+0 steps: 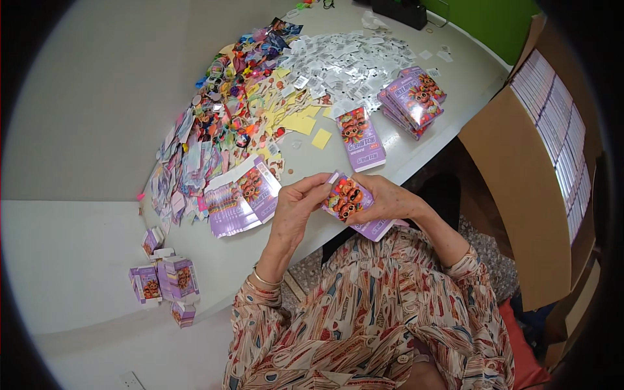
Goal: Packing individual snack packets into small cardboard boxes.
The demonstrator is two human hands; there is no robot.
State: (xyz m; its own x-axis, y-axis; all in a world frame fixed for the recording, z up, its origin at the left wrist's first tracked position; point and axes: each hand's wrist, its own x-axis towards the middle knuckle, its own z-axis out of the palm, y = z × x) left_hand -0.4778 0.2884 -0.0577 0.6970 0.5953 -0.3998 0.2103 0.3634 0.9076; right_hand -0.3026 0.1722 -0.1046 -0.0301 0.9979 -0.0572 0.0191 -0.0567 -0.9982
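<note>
White laminate covers the desk (78,260), where a seated person in a patterned shirt works over a small purple box (351,203) held just off the desk's near edge. Beyond the box, a cardboard carton (513,175) stands to the right, packed with flat packs on edge. Farther back on the desk lies a wide heap of bright trinkets (227,110) and a spread of white sachets (344,62). A stack of purple boxes (413,97) sits behind the held one, a single box (361,138) nearer, and a fan of flat purple sleeves (240,195) just left of it. Four folded boxes (166,279) stand well to the left. The left hand (296,208) pinches the box's upper flap between thumb and fingertips; the right hand (387,201) has its grip wrapped around the body. Judging by this, a neat close calls for holding the body square while the flap is tucked straight.
</note>
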